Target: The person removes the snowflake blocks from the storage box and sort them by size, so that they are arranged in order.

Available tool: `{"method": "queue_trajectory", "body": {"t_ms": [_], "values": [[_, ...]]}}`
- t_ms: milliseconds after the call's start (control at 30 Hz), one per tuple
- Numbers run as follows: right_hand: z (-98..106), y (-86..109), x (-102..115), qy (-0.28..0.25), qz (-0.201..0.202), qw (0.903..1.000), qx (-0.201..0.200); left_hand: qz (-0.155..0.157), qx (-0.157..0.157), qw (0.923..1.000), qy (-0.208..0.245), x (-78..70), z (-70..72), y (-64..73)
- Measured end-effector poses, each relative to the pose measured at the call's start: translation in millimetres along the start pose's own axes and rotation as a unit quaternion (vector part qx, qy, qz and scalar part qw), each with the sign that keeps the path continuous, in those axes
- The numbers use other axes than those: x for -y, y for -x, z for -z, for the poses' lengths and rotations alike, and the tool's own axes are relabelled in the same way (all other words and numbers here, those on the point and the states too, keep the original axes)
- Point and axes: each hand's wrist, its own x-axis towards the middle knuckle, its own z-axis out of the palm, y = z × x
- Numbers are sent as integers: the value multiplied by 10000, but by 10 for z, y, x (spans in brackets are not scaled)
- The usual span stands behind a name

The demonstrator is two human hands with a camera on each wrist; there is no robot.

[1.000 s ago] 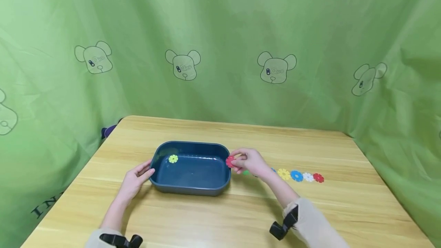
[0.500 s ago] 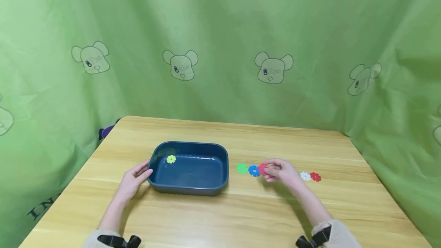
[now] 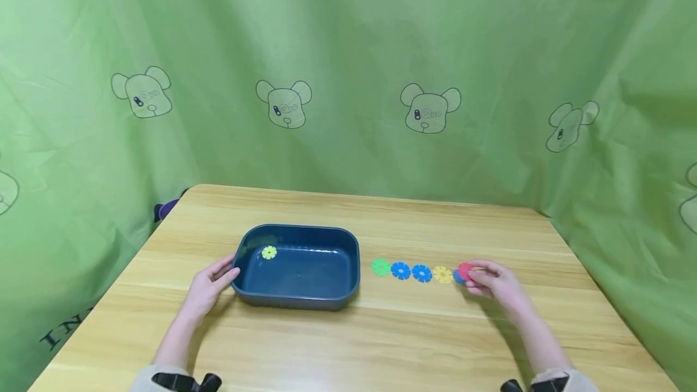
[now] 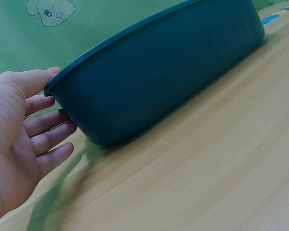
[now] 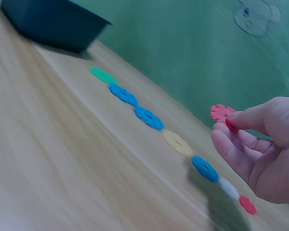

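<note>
My right hand (image 3: 498,286) pinches a red flower-shaped plastic disc (image 5: 222,113) between thumb and fingers, held above the right part of a row of discs. In the head view the held disc overlaps a blue disc (image 3: 460,276) below it. My left hand (image 4: 26,127) holds the left end of a dark blue plastic basin (image 3: 299,302), thumb at the rim and fingers against the outer wall. A yellow-green disc (image 3: 269,252) lies inside the basin, near its back left corner.
The row right of the basin has a green disc (image 3: 381,267), two blue discs (image 3: 400,270), a yellow disc (image 3: 443,274), then, in the right wrist view, a white disc (image 5: 229,188) and a red disc (image 5: 247,204). A green curtain (image 3: 348,138) hangs behind the wooden table (image 3: 327,349).
My right hand has carried the red disc rightward from the basin's right rim, along the row of discs. The left hand has stayed at the basin's left end.
</note>
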Motion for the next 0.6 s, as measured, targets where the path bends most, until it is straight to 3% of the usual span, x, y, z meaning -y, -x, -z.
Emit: {"method": "queue_trajectory", "body": {"t_ms": [233, 367, 467, 600], "values": [[330, 37, -6, -49, 95, 9987, -491, 42, -20, 10000, 42, -8, -5, -4], [526, 22, -44, 106, -75, 9953, -963, 28, 21, 10000, 11, -22, 7, -13], [668, 10, -103, 653, -321, 9869, -1442, -40, 42, 10000, -9, -16, 6, -16], [811, 7, -199, 1647, -542, 9662, -1906, -62, 36, 10000, -68, 14, -2, -16]]}}
